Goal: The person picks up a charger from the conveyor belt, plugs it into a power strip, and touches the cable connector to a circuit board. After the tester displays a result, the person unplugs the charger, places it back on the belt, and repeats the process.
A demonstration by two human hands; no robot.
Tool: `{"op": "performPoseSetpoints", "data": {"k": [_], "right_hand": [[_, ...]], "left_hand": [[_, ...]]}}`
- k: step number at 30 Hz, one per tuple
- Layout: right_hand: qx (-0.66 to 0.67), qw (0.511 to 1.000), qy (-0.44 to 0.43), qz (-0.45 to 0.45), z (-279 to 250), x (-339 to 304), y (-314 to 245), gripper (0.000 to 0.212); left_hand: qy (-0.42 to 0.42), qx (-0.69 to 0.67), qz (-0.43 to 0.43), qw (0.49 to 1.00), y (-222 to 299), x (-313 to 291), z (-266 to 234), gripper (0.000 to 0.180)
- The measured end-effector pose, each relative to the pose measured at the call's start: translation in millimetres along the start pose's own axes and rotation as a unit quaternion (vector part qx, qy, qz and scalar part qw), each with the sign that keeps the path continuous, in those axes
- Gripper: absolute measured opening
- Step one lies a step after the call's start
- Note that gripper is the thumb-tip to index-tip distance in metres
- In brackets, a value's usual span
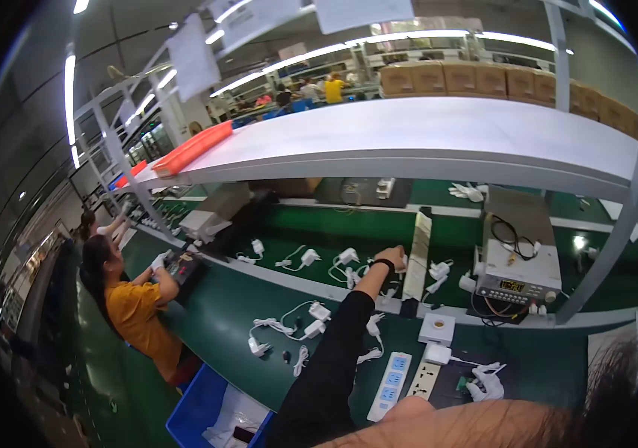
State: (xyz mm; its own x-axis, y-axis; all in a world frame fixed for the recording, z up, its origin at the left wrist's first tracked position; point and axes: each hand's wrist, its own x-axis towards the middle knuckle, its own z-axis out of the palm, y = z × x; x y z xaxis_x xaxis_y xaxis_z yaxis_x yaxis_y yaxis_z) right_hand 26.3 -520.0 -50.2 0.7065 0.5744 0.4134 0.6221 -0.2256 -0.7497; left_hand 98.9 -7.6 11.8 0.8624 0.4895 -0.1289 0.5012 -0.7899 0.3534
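Observation:
My left hand [391, 258], bare with a dark band at the wrist, reaches over the green conveyor belt. Its fingers are curled beside a long pale strip [417, 257], and what they hold is hidden. White plug adapters with cables [309, 258] lie on the belt to its left, another adapter [439, 270] to its right. At the lower right my right hand [488, 384], in a white glove, closes at the edge of a small green circuit board [462, 383]. A white cable runs just above it, from a white adapter [436, 354] on a power strip [423, 381].
A blue-socket power strip [389, 387], a white box [436, 328] and more adapters [319, 312] are on the near bench. A bench instrument [519, 272] stands right. A white shelf [423, 134] spans overhead. A co-worker [136, 306] sits left, near a blue bin [199, 407].

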Motion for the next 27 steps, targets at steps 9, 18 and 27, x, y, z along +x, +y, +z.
{"op": "performPoseSetpoints", "data": {"k": [9,18,27], "right_hand": [[-0.029,0.999,0.014,-0.033,3,13,-2,0.037],[-0.009,0.999,0.04,0.002,12,5,12,0.036],[0.019,0.998,0.042,0.036,12,2,2,0.039]], "left_hand": [[0.148,-0.293,0.08,0.941,-41,-72,-2,0.026],[0.024,-0.479,0.115,0.87,-13,-178,-31,0.051],[-0.04,-0.351,0.202,0.913,-54,-252,16,0.056]]}}
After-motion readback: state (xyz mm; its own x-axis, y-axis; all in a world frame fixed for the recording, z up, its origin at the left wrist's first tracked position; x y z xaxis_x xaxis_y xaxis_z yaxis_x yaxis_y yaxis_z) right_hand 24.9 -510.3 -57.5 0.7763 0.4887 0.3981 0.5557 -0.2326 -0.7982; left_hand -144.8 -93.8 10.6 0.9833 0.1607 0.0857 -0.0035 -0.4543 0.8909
